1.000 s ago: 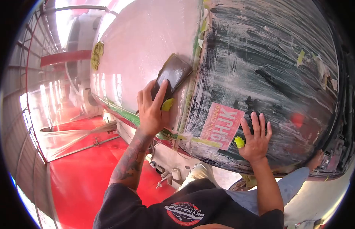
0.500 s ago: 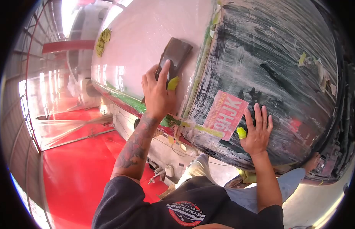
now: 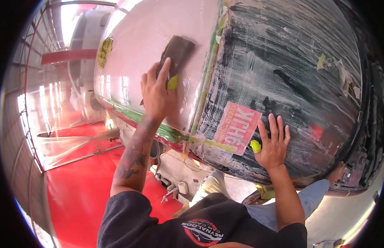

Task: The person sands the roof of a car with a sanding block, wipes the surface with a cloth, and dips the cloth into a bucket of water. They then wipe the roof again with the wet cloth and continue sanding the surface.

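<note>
My left hand (image 3: 158,93) presses a dark piece of sandpaper (image 3: 178,53) against the pale, wet-looking car roof (image 3: 138,45). Its fingers are closed on the near end, and part of the sandpaper is hidden under the palm. Yellow tape is wrapped round that thumb. Flat on the smeared, dusty windshield (image 3: 283,53) lies my right hand (image 3: 273,144), fingers stretched out and holding nothing. Yellow tape (image 3: 255,145) covers its thumb too. Just left of it, a pink sticker (image 3: 237,128) with large letters shows on the glass.
Masking tape (image 3: 212,78) runs along the seam between roof and windshield. A crumpled yellow-green cloth (image 3: 104,52) lies at the roof's far left edge. Below left is a glossy red panel (image 3: 84,186). Another person's hand (image 3: 337,172) rests near the car's right edge.
My left hand and the sandpaper have slid a little up and left over the roof. The whole view has shifted slightly. My right hand stays on the windshield beside the sticker.
</note>
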Action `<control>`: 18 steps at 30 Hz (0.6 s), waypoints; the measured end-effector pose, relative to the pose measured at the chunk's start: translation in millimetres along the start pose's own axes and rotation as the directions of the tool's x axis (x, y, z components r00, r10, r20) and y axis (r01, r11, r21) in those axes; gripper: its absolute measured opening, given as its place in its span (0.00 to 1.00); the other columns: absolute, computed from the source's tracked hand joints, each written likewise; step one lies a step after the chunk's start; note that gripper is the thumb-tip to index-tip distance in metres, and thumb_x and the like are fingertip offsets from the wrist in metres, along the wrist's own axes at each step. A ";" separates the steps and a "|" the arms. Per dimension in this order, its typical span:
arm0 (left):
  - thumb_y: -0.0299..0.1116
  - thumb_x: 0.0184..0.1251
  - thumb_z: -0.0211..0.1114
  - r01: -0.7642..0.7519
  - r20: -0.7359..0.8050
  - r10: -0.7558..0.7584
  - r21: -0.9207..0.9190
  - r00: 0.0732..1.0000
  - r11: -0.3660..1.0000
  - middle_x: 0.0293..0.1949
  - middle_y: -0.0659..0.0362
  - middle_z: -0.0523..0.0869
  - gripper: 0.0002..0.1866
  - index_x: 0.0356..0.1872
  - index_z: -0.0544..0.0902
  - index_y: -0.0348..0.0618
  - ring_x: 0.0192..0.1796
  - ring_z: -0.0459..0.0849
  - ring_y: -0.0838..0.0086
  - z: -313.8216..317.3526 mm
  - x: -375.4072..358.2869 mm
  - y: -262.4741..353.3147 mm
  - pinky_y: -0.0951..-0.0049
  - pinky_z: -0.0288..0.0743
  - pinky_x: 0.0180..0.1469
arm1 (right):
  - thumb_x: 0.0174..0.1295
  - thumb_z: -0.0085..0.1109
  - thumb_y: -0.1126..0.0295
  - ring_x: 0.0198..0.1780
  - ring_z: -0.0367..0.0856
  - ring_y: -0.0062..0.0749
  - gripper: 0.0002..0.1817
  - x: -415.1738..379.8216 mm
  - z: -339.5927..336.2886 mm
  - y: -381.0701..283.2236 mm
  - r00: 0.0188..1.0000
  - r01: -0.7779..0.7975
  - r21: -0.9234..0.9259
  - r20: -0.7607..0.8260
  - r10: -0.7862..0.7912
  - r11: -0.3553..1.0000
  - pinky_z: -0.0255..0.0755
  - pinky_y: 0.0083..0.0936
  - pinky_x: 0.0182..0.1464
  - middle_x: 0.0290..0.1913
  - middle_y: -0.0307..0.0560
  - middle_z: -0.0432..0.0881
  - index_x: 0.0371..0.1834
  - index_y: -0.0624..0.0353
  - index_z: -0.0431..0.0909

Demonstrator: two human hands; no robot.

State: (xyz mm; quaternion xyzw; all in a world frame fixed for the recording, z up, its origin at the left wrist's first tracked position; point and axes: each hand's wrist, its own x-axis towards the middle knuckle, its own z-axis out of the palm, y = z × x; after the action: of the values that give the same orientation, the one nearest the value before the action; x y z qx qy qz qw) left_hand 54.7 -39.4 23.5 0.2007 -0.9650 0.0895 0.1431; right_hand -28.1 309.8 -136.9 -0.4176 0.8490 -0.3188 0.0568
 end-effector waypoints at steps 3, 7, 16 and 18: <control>0.41 0.76 0.63 0.175 0.021 -0.177 0.062 0.984 0.983 0.62 0.45 0.83 0.25 0.71 0.80 0.51 0.61 0.80 0.45 27.5 102.0 -51.8 0.51 0.73 0.66 | 0.69 0.57 0.47 0.83 0.60 0.52 0.34 0.7 -1.3 -0.1 1.000 0.009 0.007 -0.021 -0.009 1.000 0.47 0.61 0.79 0.83 0.46 0.64 0.79 0.34 0.71; 0.40 0.73 0.66 0.256 0.031 -0.258 0.065 0.966 0.965 0.61 0.41 0.82 0.27 0.72 0.80 0.51 0.60 0.79 0.44 29.4 99.7 -29.4 0.52 0.73 0.65 | 0.69 0.57 0.47 0.83 0.61 0.50 0.34 1.7 -3.6 -1.1 1.000 0.003 0.001 -0.013 -0.003 1.000 0.48 0.60 0.79 0.83 0.44 0.64 0.80 0.32 0.70; 0.38 0.68 0.67 0.137 0.038 -0.139 0.055 0.990 0.989 0.55 0.36 0.81 0.28 0.71 0.83 0.59 0.60 0.78 0.43 40.5 96.1 36.1 0.51 0.74 0.64 | 0.65 0.61 0.48 0.83 0.60 0.46 0.38 0.7 -5.4 0.0 1.000 -0.012 0.023 0.025 0.011 1.000 0.48 0.58 0.79 0.84 0.40 0.63 0.81 0.28 0.67; 0.42 0.71 0.63 0.170 0.061 -0.175 0.077 0.983 0.982 0.55 0.39 0.83 0.26 0.71 0.82 0.61 0.61 0.79 0.44 65.4 175.5 18.9 0.53 0.75 0.63 | 0.65 0.62 0.48 0.83 0.61 0.45 0.38 0.8 -3.9 0.1 1.000 -0.005 0.008 0.003 0.005 1.000 0.48 0.58 0.79 0.84 0.39 0.63 0.81 0.28 0.67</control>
State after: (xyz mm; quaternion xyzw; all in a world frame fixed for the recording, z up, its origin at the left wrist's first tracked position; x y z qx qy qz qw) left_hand -122.9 -100.9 14.4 0.2917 -0.9444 0.1042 0.1105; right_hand -30.1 311.1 -133.8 -0.4157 0.8486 -0.3215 0.0608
